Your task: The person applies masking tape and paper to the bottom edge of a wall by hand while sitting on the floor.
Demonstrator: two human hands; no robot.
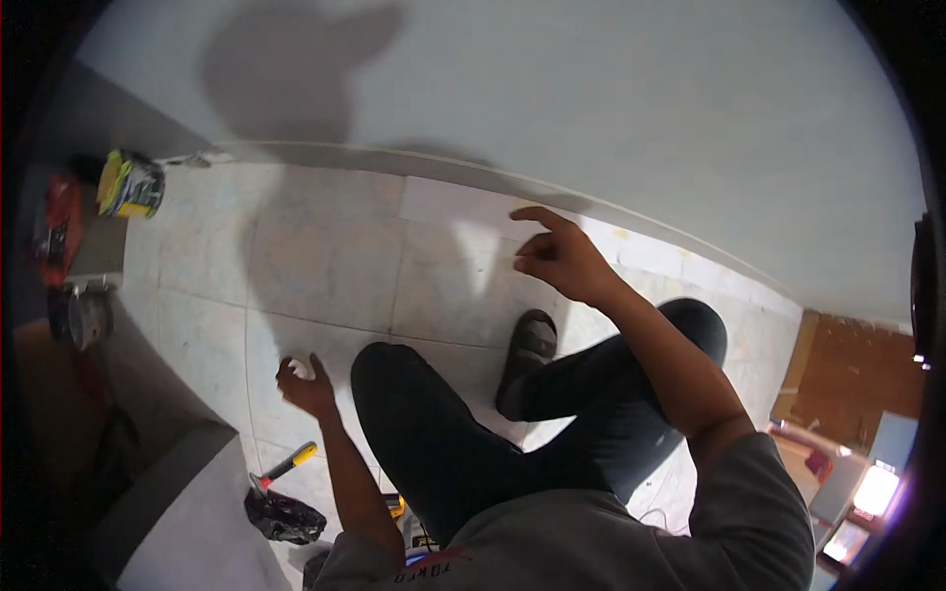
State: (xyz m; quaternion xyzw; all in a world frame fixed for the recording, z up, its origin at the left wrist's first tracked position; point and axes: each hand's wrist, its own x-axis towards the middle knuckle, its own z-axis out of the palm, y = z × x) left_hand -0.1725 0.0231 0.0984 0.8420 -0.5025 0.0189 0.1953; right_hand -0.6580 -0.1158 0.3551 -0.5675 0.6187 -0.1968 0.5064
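Observation:
My left hand (304,389) is above the tiled floor (318,258), its fingers curled; a small white patch shows between them, and I cannot tell whether it is a held thing or the floor. My right hand (558,255) hangs near the wall base with bent fingers apart and nothing visible in it. Close by, a pale strip of tile (451,201) lies along the foot of the wall (628,111). Below my left hand, a hammer (293,462) with a yellow and black handle lies by a black plastic bag (284,517).
A yellow and dark bucket-like container (133,185) stands by the far left corner. Red items (63,221) and a metal container (90,316) are at the left edge. A grey shoe (531,354) is on the floor between my knees. Brown boarding (850,380) stands at right.

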